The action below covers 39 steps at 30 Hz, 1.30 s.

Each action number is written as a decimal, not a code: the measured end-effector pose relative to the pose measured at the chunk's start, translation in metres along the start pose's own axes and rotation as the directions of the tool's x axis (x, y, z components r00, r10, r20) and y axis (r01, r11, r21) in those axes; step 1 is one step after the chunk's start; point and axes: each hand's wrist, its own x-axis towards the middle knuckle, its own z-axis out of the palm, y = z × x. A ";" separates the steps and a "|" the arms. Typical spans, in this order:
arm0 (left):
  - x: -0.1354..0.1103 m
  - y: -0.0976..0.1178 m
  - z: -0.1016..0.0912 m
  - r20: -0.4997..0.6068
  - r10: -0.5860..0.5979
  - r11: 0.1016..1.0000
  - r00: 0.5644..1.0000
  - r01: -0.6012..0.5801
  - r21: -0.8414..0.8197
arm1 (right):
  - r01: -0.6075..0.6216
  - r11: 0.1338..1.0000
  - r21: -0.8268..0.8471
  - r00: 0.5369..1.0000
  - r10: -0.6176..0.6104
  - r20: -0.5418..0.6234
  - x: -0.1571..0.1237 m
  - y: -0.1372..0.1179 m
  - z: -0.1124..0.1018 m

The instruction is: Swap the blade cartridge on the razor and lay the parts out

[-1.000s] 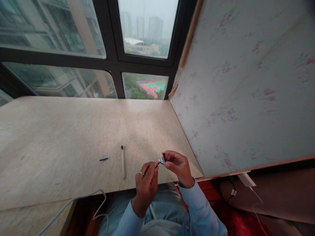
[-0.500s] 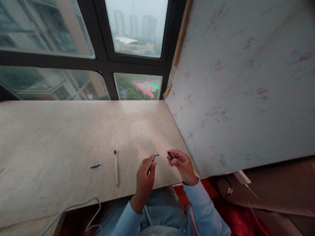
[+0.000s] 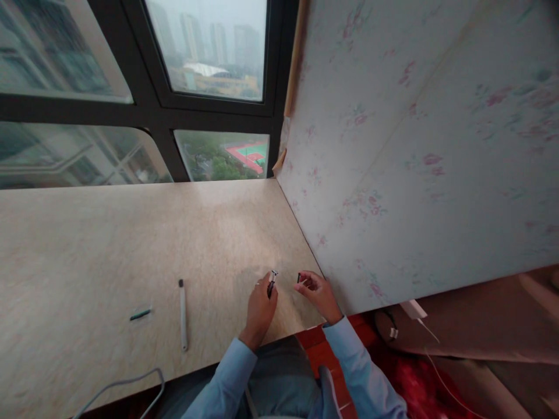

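Observation:
My left hand (image 3: 259,308) is closed round a small dark rod with a silvery tip (image 3: 273,279), held upright over the beige table (image 3: 109,250). Just to its right, my right hand (image 3: 318,292) pinches a tiny dark piece (image 3: 299,277) between thumb and fingers. The two parts are a short gap apart, not touching. Both hands hover above the table's near right corner, close to the flowered wall panel (image 3: 414,157).
A white pen-like stick (image 3: 182,314) lies on the table left of my hands, with a small dark green piece (image 3: 140,315) further left. A grey cable (image 3: 122,387) loops over the near edge. Windows (image 3: 209,52) stand behind the table.
The two parts were together between my hands; they came apart, one in each hand. My hands moved lower toward the table, and the view swung to the right.

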 end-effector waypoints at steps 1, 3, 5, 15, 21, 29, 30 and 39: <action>0.001 0.003 -0.001 0.029 -0.041 0.999 0.999 0.040 0.031 | 0.007 1.000 -0.007 1.000 -0.007 0.001 -0.001 0.003 0.001; 0.004 0.009 -0.002 0.066 -0.110 0.987 0.992 0.101 0.124 | 0.022 1.000 -0.018 1.000 -0.022 -0.001 -0.002 0.009 0.003; 0.008 0.014 -0.001 0.072 -0.122 0.971 0.990 0.104 0.217 | 0.039 0.998 -0.041 0.999 -0.039 -0.006 -0.002 0.014 0.003; 0.011 0.005 0.012 0.044 -0.077 0.953 0.996 0.061 0.298 | 0.097 0.967 -0.236 0.993 -0.110 -0.044 0.004 0.025 -0.014; 0.015 -0.004 0.015 0.046 0.037 0.936 0.998 -0.051 0.348 | 0.032 0.995 -0.094 0.999 -0.034 -0.016 0.005 0.022 -0.015; 0.025 0.003 0.016 0.036 0.107 0.897 0.994 -0.112 0.428 | 0.058 0.998 -0.011 0.998 -0.058 -0.039 -0.006 -0.014 0.003; 0.025 0.003 0.016 0.030 0.108 0.892 0.994 -0.110 0.438 | 0.079 0.997 -0.023 0.996 -0.079 -0.038 -0.007 -0.020 0.007; 0.018 -0.007 0.007 -0.171 0.110 0.994 0.979 -0.104 0.042 | 0.253 0.956 -0.147 0.964 -0.262 -0.049 -0.018 -0.068 0.032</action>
